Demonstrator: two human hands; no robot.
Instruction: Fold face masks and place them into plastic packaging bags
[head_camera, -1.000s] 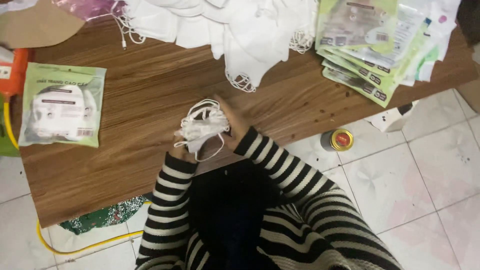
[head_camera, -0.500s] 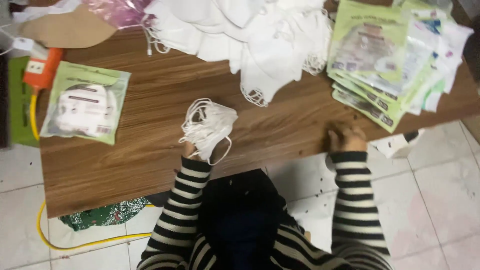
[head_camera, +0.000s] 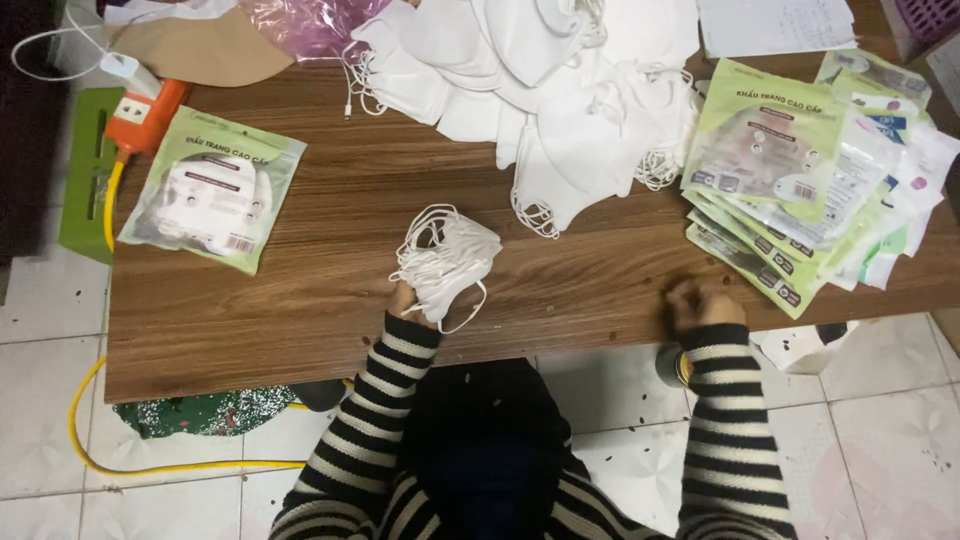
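Observation:
My left hand grips a small stack of white face masks with ear loops, held upright on the brown wooden table near its front edge. My right hand rests at the table's front edge, fingers curled, just left of the lowest green-and-clear bag in a fanned stack of flat bags. It looks blurred and I see nothing in it. Both sleeves are black-and-white striped.
A big heap of loose white masks covers the table's back middle. One filled green mask bag lies at the left. An orange power strip with a yellow cable sits at the back left. The floor is white tile.
My right hand left the mask stack and moved right to the front edge beside the bag pile. My left hand keeps the masks; the view has shifted slightly.

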